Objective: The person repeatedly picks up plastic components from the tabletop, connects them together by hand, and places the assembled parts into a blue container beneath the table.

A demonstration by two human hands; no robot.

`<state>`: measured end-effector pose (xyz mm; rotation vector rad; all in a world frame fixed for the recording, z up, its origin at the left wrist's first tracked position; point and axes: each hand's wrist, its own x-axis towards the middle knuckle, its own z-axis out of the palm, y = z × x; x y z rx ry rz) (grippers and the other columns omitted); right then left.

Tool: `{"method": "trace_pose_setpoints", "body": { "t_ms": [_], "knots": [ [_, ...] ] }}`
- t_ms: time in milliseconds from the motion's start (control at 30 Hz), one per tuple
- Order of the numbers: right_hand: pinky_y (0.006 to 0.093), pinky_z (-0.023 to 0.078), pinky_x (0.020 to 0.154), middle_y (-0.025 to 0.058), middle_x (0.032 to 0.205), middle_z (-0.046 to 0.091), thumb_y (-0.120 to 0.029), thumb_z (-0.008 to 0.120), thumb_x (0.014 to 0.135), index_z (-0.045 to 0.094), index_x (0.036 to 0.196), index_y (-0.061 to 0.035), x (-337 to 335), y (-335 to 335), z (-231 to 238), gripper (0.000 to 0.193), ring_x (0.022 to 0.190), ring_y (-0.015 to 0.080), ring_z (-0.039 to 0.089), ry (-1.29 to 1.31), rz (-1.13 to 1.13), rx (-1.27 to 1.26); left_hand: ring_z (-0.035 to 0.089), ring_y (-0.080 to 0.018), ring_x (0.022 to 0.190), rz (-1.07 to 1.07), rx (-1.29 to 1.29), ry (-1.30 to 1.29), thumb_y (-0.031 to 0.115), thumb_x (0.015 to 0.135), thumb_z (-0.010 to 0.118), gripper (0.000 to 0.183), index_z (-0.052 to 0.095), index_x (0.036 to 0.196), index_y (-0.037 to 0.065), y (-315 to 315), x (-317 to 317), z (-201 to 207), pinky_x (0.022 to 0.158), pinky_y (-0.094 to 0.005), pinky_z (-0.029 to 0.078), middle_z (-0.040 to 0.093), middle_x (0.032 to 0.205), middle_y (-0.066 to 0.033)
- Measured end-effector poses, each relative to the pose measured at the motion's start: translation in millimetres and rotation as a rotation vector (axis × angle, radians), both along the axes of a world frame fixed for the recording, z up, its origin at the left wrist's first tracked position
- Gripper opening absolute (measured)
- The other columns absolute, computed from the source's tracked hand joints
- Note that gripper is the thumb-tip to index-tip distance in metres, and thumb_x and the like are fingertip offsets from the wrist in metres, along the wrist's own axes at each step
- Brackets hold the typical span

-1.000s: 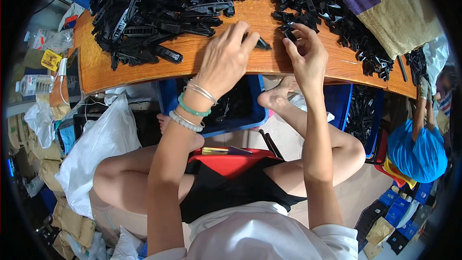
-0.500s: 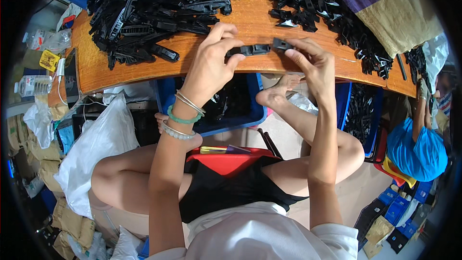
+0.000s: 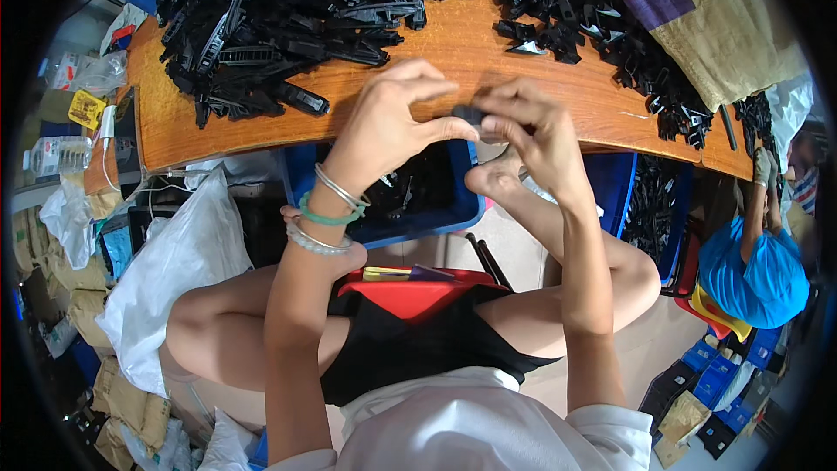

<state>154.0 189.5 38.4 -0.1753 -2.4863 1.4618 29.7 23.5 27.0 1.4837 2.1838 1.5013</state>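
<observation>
Pinched by the right hand (image 3: 542, 129) over the near edge of the worktop (image 3: 462, 39), left hand (image 3: 384, 115) fingers parted, the black part (image 3: 468, 112) could be dropped toward the blue bin (image 3: 425, 229) through a loosened grip.

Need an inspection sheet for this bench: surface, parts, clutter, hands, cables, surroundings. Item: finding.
Surface: wooden table, bare strip nearest the person.
Parts: blurred black part between the hands; piles of long black parts left, smaller black pieces right.
Clutter: woven sack on the table's right side.
Left hand: thumb by the black part; grip unclear.
Right hand: seems to pinch it.
Cables: white cable at far left.
Surroundings: blue bin below the table; co-worker in blue at right.
</observation>
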Motion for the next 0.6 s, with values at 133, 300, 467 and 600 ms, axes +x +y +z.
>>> {"method": "trace_pose_setpoints", "body": {
  "t_ms": [133,300,467,600],
  "knots": [
    [0.0292,0.049,0.08,0.0104,0.096,0.063,0.006,0.06,0.082,0.068,0.106,0.001,-2,9,7,0.025,0.091,0.018,0.061,0.002,-0.071,-0.001,0.059,-0.018,0.077,0.355,-0.045,0.372,0.016,0.071,0.078,0.035,0.067,0.101,0.0,6,-37,21,0.069,-0.0279,0.051,0.059,0.097,-0.0064],
    [0.0357,0.049,0.078,0.0124,0.102,0.061,0.004,0.064,0.079,0.067,0.1,-0.0008,-36,38,-4,0.021,0.09,0.0279,0.061,0.297,-0.406,0.619,0.055,-0.0235,0.087,0.376,-0.279,0.795,0.007,0.074,0.07,0.021,0.067,0.094,0.001,20,-71,25,0.076,-0.0329,0.048,0.058,0.093,-0.0072],
    [0.0402,0.045,0.074,0.0096,0.092,0.057,-0.002,0.067,0.074,0.065,0.09,-0.0056,-40,47,-9,0.016,0.083,0.0307,0.055,0.337,-0.314,0.847,0.054,-0.0252,0.089,0.192,-0.218,0.829,0.004,0.073,0.067,0.015,0.066,0.088,0.0,26,-54,38,0.08,-0.0344,0.045,0.059,0.091,-0.0079],
    [0.0407,0.046,0.075,0.0101,0.092,0.057,-0.001,0.066,0.074,0.065,0.09,-0.0044,-33,47,-12,0.017,0.085,0.031,0.056,0.215,-0.334,0.741,0.054,-0.0262,0.087,-0.096,-0.177,0.478,0.006,0.079,0.064,0.011,0.067,0.085,-0.002,41,-36,35,0.081,-0.0355,0.044,0.06,0.083,-0.0096]
  ]
}}
